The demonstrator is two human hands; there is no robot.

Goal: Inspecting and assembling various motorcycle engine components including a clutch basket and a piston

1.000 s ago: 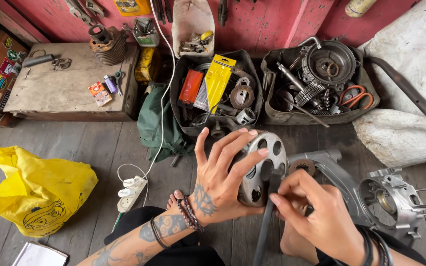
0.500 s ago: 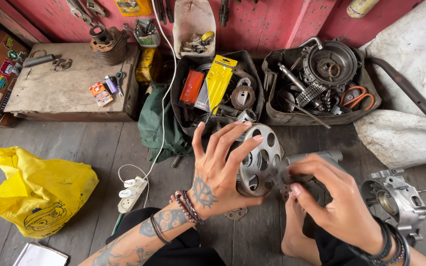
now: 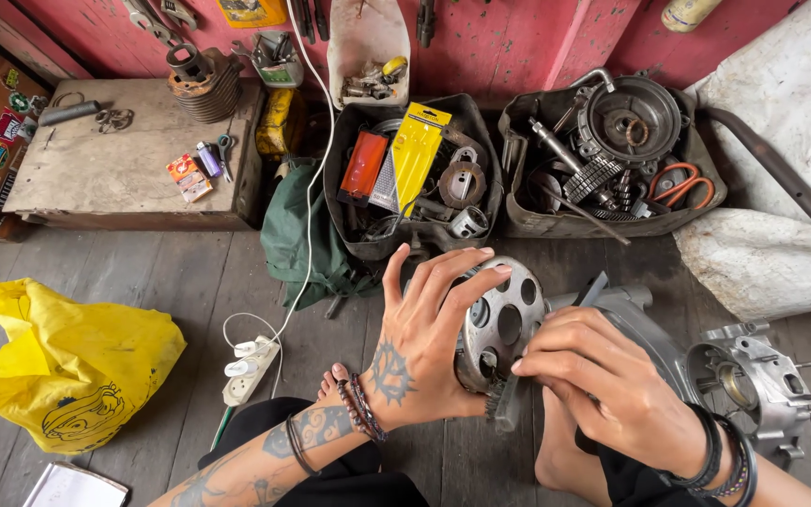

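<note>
Gripping from the left, the left hand (image 3: 424,343) spreads its fingers wide over the face of a round perforated metal disc (image 3: 504,319), thumb up and fingertips fanned over the rim, so the disc is pressed and steadied against the palm, not pinched. The right hand (image 3: 603,380) curls from the other side, fingers bent and closed on a dark, narrow toothed piece (image 3: 504,404) at the disc's lower edge; what exactly that piece is cannot be told.

The disc looks like stamped or cast steel: stiff, fairly heavy for its size, likely oily and so a little slippery, with hard edges around its holes. By my judgement it is best held by the rim or through the holes, where fingers can hook in, and the flat-palm hold seems suited to bracing it only. It sits upright between the two hands, above the person's lap and bare feet, touching the grey engine casing (image 3: 631,310) behind it.

Just right of that lies a second aluminium crankcase half (image 3: 753,385) on the wooden floor (image 3: 190,282). Farther out are two black trays of parts (image 3: 405,178), a green cloth (image 3: 307,244), a white power strip (image 3: 251,366) and a yellow plastic bag (image 3: 68,361).
</note>
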